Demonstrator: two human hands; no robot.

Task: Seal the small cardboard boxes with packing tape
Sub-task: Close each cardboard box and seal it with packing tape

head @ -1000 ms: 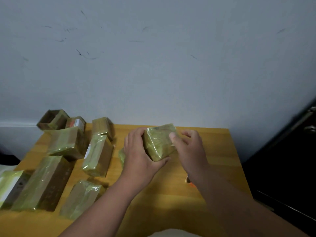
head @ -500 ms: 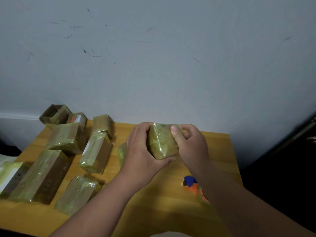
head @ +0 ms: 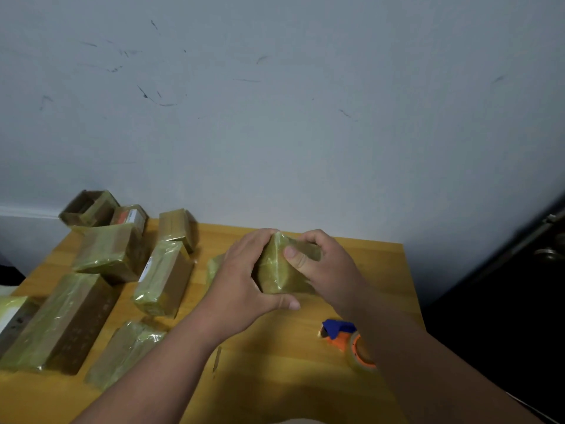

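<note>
A small cardboard box [head: 276, 272] wrapped in glossy yellowish tape is held above the wooden table [head: 275, 362], tilted so one corner points down. My left hand [head: 241, 280] grips its left side, thumb curled under the bottom edge. My right hand [head: 324, 267] grips its right side, with the thumb pressed on the front face. An orange tape dispenser with a blue blade guard [head: 345, 338] lies on the table below my right forearm, partly hidden by it.
Several taped boxes lie on the table's left half, among them a long one [head: 61, 322], a middle one [head: 165, 276] and one near the front [head: 122, 353]. Another box [head: 214, 267] peeks out behind my left hand. The wall stands just behind; a dark door [head: 519, 301] is at right.
Both hands have turned the box, bringing a taped corner toward me. The view has tilted, so the tape dispenser has come into sight beneath my right forearm.
</note>
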